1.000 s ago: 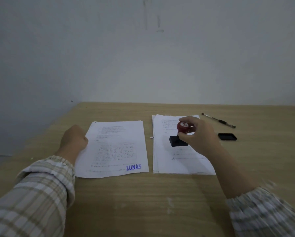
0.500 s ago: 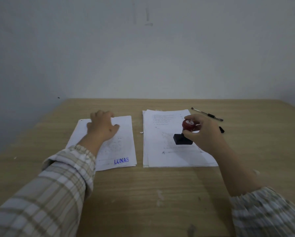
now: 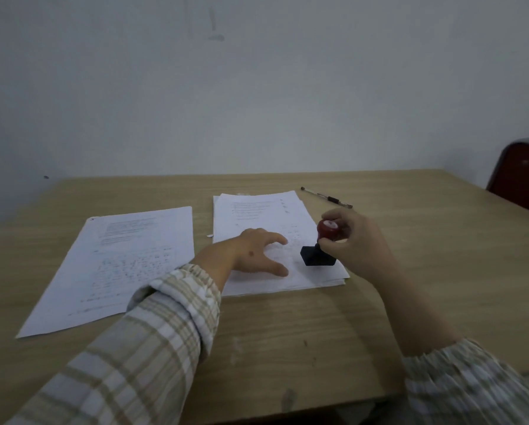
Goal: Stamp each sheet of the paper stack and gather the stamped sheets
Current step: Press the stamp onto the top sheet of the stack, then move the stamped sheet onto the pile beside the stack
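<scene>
Gripping the red-knobbed black rubber stamp [image 3: 317,252], right hand [image 3: 353,243]; left hand [image 3: 254,253], fingers splayed flat on the white paper stack [image 3: 257,216].

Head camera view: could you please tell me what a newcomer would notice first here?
The right hand grips a red-knobbed black stamp over the white paper stack mid-table. The left hand rests open on that stack, and a single printed sheet lies to its left.
</scene>
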